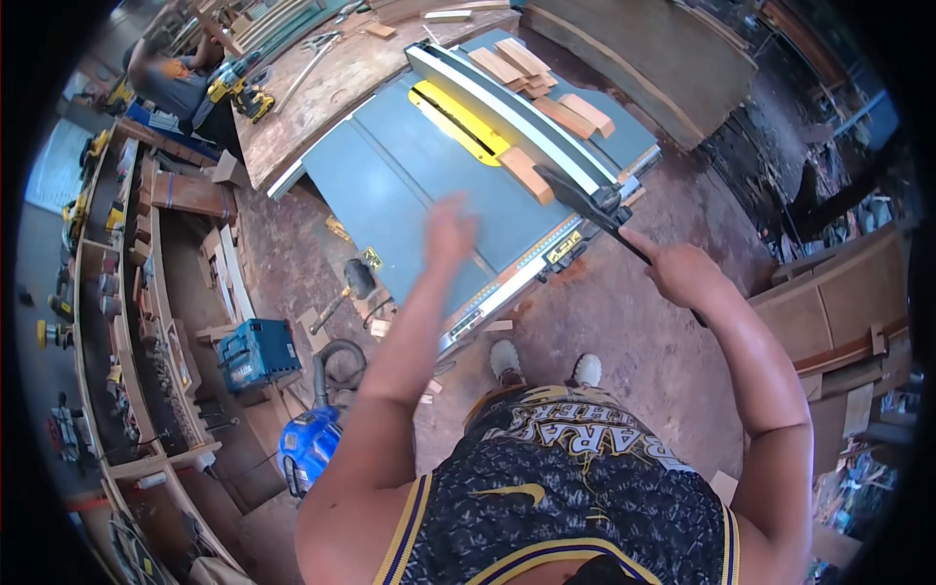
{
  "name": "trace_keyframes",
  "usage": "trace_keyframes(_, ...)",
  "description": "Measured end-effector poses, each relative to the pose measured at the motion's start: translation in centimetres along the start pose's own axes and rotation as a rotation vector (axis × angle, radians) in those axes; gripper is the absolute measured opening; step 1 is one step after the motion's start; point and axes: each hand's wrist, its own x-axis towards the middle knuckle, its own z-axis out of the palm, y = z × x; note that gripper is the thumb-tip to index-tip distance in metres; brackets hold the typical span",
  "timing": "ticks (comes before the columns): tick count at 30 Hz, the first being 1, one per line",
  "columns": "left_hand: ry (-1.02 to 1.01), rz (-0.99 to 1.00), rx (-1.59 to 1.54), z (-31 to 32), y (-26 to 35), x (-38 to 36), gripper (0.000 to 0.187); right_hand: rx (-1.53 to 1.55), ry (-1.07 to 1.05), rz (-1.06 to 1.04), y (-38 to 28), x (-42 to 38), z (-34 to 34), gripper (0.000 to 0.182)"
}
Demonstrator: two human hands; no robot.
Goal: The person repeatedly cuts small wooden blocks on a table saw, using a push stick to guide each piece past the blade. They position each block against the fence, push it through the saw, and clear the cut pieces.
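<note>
A table saw (pixel 380 185) with a grey top and a yellow insert plate (pixel 429 96) stands before me. My right hand (pixel 682 273) is wrapped round a black push stick (pixel 575 198), whose far end reaches the near end of a small wood block (pixel 527 177). The block lies flat beside the long fence (pixel 531 112), by the near end of the insert plate. Over the left part of the saw top, my left hand (pixel 450 234) is smeared by motion. Its fingers cannot be made out, and it is apart from the block.
Several cut wood pieces (pixel 512 63) lie beyond the fence. A wooden workbench (pixel 302 97) adjoins the saw, with a yellow drill (pixel 255 104) on it. Another person (pixel 171 83) is at the far left. A blue shop vacuum (pixel 307 444) and a teal case (pixel 258 356) stand left of me.
</note>
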Motion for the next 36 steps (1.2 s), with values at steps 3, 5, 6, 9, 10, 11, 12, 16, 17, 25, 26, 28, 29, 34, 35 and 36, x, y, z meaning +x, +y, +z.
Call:
trace_keyframes(3,-0.134,0.102,-0.016,8.7,4.6,1.4,0.049,0.056,0.020,-0.003,0.2,-0.1,0.1,0.066)
trace_keyframes(5,-0.089,0.052,0.019,10.5,6.2,0.9,0.051,0.080,0.031,0.012,0.7,-0.2,-0.2,0.065)
trace_keyframes(6,-0.046,-0.006,0.050,11.4,6.9,0.6,0.053,0.086,0.050,-0.030,1.0,-0.4,-0.4,0.065)
trace_keyframes(9,-0.026,0.027,0.057,11.9,6.5,0.5,0.052,0.103,0.071,-0.087,2.2,-0.4,-0.6,0.063)
trace_keyframes(10,-0.026,0.014,0.043,11.4,6.8,0.6,0.051,0.108,0.067,-0.102,2.7,-0.2,-0.4,0.061)
trace_keyframes(11,-0.026,0.011,0.013,11.1,7.1,0.5,0.049,0.139,0.090,-0.133,3.3,0.5,0.3,0.057)
trace_keyframes(12,-0.027,0.007,0.024,10.8,7.5,0.5,0.049,0.145,0.088,-0.143,3.5,0.6,0.6,0.057)
trace_keyframes(16,-0.051,-0.055,0.064,10.9,7.4,0.5,0.049,0.132,0.076,-0.194,3.2,1.2,0.9,0.068)
trace_keyframes(17,-0.015,-0.010,0.047,11.1,7.1,0.5,0.049,0.127,0.067,-0.191,3.1,1.1,0.9,0.068)
trace_keyframes(25,-0.097,0.010,0.061,8.9,9.1,0.8,0.054,0.080,0.011,-0.121,1.7,1.8,0.7,0.049)
trace_keyframes(26,-0.187,-0.082,0.068,8.3,9.8,1.1,0.059,0.089,0.008,-0.115,1.3,1.9,0.8,0.049)
trace_keyframes(28,-0.169,0.003,0.105,9.3,7.5,1.9,0.063,0.088,0.028,-0.061,0.5,2.2,0.8,0.050)
trace_keyframes(29,-0.169,0.020,0.107,9.5,6.9,2.1,0.063,0.086,0.022,-0.059,0.4,2.4,0.8,0.050)
trace_keyframes(34,-0.136,0.104,0.105,9.9,5.4,1.9,0.065,0.034,-0.026,-0.063,0.0,2.8,0.4,0.064)
trace_keyframes(35,-0.104,0.106,0.102,10.1,5.3,1.7,0.062,0.050,-0.021,-0.051,-0.1,2.7,0.4,0.072)
trace_keyframes(36,-0.074,0.107,0.098,10.3,5.5,1.3,0.059,0.048,-0.030,-0.053,-0.2,2.6,0.3,0.072)
